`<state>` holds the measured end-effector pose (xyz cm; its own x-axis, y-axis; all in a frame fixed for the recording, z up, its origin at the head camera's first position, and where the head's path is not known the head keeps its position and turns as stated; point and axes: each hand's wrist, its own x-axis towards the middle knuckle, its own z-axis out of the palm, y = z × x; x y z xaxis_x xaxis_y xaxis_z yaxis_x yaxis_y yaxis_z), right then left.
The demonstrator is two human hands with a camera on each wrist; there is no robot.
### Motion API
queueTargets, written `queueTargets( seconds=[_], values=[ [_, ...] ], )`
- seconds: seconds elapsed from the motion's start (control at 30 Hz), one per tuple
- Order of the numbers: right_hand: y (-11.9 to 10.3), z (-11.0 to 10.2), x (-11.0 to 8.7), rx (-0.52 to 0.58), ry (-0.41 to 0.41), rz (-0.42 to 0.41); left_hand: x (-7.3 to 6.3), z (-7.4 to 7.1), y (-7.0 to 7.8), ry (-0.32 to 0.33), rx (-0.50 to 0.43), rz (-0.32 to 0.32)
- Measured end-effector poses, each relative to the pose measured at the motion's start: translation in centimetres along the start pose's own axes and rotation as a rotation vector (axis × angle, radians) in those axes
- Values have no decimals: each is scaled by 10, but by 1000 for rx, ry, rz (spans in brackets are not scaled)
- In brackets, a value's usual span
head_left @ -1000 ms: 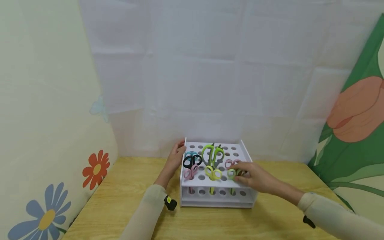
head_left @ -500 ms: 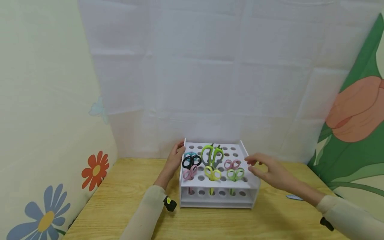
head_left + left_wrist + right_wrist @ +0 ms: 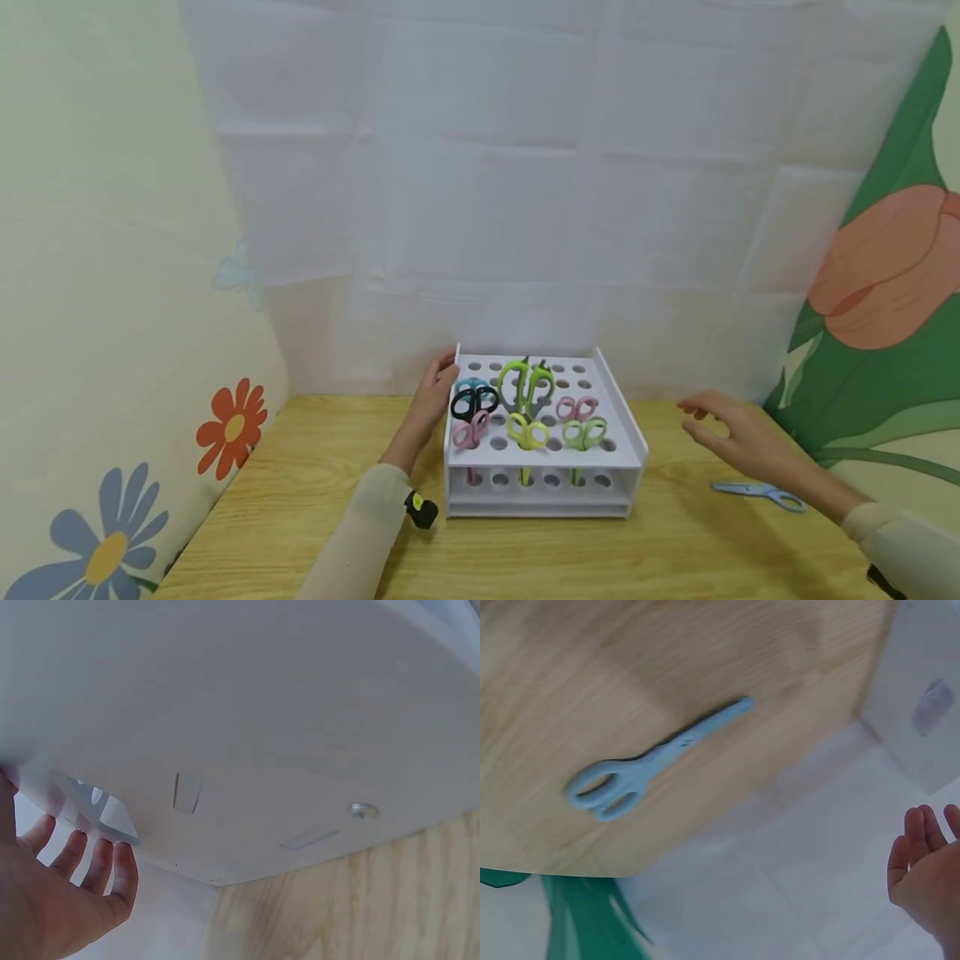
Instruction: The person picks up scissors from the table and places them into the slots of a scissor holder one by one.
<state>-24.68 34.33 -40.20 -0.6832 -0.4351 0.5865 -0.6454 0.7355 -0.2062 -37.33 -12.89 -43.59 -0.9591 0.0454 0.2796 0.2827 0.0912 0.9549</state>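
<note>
My left hand point(image 3: 433, 396) holds the left side of a white rack point(image 3: 525, 457) with round holes. In the left wrist view its bent fingertips point(image 3: 126, 866) are at the edge of a cut-out slot in the panel. My right hand point(image 3: 738, 429) hovers to the right of the rack, fingers loosely bent around nothing. Below it, light-blue scissors point(image 3: 641, 771) lie on the table, handles towards the right in the head view. Handles of several scissors stick up from the rack: lime-green ones point(image 3: 536, 387), black ones point(image 3: 489, 398), yellow ones point(image 3: 517, 427) and light-green ones point(image 3: 575, 434).
A wooden table point(image 3: 315, 517) carries the rack. White sheeting point(image 3: 480, 208) hangs behind it, with flower-patterned cloth point(image 3: 90, 292) at the left and a tulip-patterned one point(image 3: 892, 283) at the right. Pink-handled scissors point(image 3: 576, 409) also stand in the rack.
My right hand has come away from the light-green scissors in the rack and moved right over the table. The light-blue scissors have come into sight below it. My left hand stays put.
</note>
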Motion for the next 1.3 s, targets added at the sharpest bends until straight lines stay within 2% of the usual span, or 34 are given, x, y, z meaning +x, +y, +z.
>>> queueTargets(
  seconds=[0.1, 0.3, 0.4, 0.6, 0.7, 0.9, 1.03, 1.17, 1.3],
  values=[
    [13, 0, -10, -5, -14, 10, 0, 1, 1, 3, 3, 0],
    [35, 2, -36, -23, -77, 80, 1, 4, 0, 0, 12, -25],
    [44, 0, -51, -34, -158, 131, 2, 7, -1, -6, 12, -21],
    [65, 3, -82, 15, -351, 274, -1, 11, -4, -5, 5, -16],
    [75, 6, -96, -6, -383, 288, -4, 10, -6, -10, -5, -27],
    [87, 8, -111, -23, -408, 314, -6, 6, -5, -6, 0, -40],
    [89, 8, -112, -23, -399, 325, -3, 3, -2, -18, 6, -12],
    [92, 10, -110, -40, -358, 290, -1, 0, 0, -24, -1, -1],
    [97, 13, -108, -80, -309, 221, 0, -1, 2, -14, 9, -16]
  ],
)
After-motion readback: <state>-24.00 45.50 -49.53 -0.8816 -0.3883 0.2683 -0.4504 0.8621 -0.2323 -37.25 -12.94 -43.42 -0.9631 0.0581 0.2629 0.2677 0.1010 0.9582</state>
